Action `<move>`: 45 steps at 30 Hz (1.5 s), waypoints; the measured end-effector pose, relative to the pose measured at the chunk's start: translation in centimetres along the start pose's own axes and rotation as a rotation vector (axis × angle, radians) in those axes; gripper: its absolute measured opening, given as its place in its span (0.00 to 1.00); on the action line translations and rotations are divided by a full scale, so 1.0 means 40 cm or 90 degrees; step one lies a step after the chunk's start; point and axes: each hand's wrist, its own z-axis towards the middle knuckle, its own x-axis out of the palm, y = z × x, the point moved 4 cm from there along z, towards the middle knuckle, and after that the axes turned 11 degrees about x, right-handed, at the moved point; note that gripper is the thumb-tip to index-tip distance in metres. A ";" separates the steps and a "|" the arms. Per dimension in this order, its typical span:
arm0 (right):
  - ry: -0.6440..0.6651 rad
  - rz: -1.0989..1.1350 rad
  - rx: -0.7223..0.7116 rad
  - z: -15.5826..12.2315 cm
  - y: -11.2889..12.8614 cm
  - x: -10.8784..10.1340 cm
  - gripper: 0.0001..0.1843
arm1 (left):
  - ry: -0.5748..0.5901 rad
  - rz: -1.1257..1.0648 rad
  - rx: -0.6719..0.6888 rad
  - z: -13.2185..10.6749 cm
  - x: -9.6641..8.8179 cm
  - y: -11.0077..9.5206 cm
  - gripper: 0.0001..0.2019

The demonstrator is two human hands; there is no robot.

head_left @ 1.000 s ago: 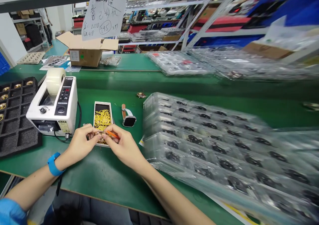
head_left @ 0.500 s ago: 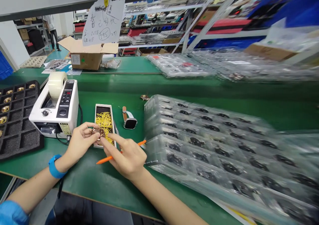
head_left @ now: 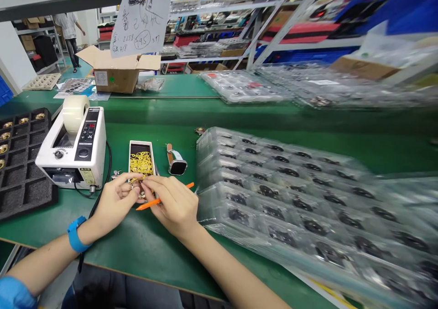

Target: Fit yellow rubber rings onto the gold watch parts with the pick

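Note:
My left hand [head_left: 114, 204], with a blue wristband [head_left: 77, 234], is closed around a small round gold-coloured watch case [head_left: 137, 190], partly hidden by fingers. Against the upper edge of that case, the thumb and fingertips of my right hand [head_left: 176, 204] are pinched. An orange pen-like stick [head_left: 148, 204] lies across the right palm, under the fingers. Just beyond both hands stands a white box [head_left: 153, 150] holding many yellow rings [head_left: 141, 163]. I cannot make out whether a small part is pinched at the case's edge.
A white tape dispenser [head_left: 97, 151] and a black foam tray [head_left: 25, 190] stand left. Behind my right hand lies a smartwatch [head_left: 178, 167]. Stacked clear plastic trays [head_left: 290, 199] with dark parts fill the right. A cardboard box [head_left: 116, 79] and a hanging paper note [head_left: 140, 22] are farther back.
My right fingertips have come in to the top edge of the watch case, and the case sits tilted differently. The orange stick has shifted up with the hand. The view has moved slightly.

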 end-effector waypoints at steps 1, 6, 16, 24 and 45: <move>-0.002 -0.002 0.001 0.001 0.000 0.000 0.06 | 0.001 0.011 0.008 -0.001 0.000 0.001 0.16; -0.016 -0.044 -0.042 0.001 0.001 0.001 0.06 | 0.002 0.064 0.042 -0.006 -0.002 0.005 0.14; -0.029 -0.067 -0.053 -0.011 0.003 0.011 0.06 | -0.013 0.183 0.084 -0.012 -0.017 0.015 0.12; -0.013 -0.049 -0.007 -0.011 0.008 0.014 0.04 | -0.007 0.232 0.113 -0.013 -0.010 0.009 0.12; 0.029 0.024 0.027 -0.011 0.009 0.015 0.06 | -0.033 0.121 0.055 -0.003 -0.016 0.021 0.10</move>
